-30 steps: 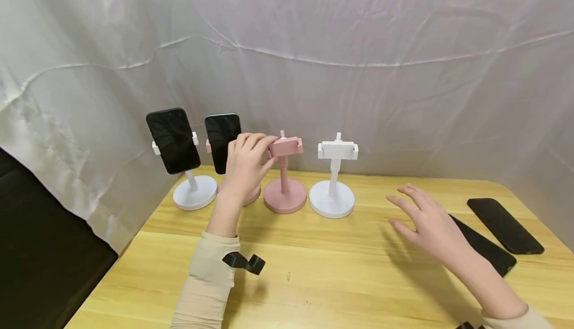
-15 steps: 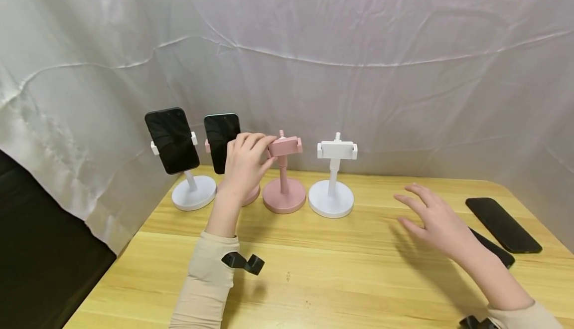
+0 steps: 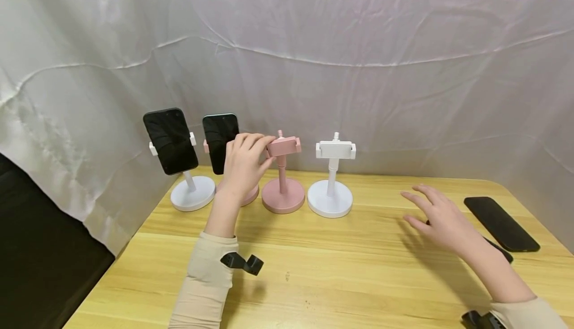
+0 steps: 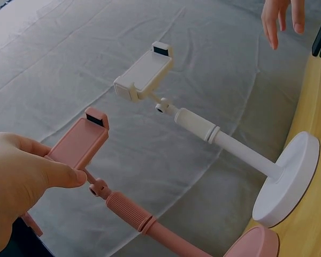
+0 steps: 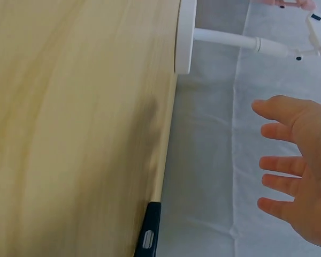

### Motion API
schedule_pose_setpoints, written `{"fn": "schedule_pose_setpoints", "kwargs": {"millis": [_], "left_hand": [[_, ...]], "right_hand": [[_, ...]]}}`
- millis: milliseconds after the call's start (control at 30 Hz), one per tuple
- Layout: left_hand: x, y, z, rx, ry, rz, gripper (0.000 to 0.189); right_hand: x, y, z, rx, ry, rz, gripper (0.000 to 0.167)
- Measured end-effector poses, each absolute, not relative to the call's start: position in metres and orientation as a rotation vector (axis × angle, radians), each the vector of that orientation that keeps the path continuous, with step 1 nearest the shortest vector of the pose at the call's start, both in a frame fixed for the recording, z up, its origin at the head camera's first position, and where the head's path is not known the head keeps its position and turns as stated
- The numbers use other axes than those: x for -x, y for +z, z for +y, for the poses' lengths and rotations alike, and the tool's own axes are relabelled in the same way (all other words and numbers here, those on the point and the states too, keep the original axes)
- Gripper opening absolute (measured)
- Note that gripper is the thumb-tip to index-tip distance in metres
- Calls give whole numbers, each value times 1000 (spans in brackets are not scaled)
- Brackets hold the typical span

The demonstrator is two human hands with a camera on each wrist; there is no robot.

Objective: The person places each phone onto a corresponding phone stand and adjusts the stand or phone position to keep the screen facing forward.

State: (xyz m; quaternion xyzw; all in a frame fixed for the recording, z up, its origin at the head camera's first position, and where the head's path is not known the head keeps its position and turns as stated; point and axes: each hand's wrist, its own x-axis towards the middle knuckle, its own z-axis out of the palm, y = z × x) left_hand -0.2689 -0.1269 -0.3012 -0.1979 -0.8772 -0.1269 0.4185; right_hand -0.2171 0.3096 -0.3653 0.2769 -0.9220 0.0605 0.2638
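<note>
Left wrist camera: the left hand (image 4: 21, 179) pinches, between thumb and fingers, one end of the oblong clamp (image 4: 80, 142) topping a pink plastic phone stand (image 4: 131, 211), whose ribbed collar and slim stem rise from a thick round base. It's standing on the yellow, grained wooden table (image 3: 287, 279), just beside a white plastic phone stand (image 3: 331, 202). The right hand (image 3: 441, 219) hovers, fingers free and apart, near a flat black phone (image 3: 502, 224). Behind, I see creased silvery-grey cloth (image 3: 381, 94).
</note>
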Motion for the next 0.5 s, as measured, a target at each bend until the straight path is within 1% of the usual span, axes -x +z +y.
{"fn": "schedule_pose_setpoints", "kwargs": {"millis": [200, 500], "left_hand": [[269, -301, -128, 490, -321, -2204, 41], [268, -301, -127, 498, -339, -2207, 41]], "right_hand": [[221, -369, 319, -711, 171, -2540, 59], [223, -371, 338, -574, 176, -2745, 59]]}}
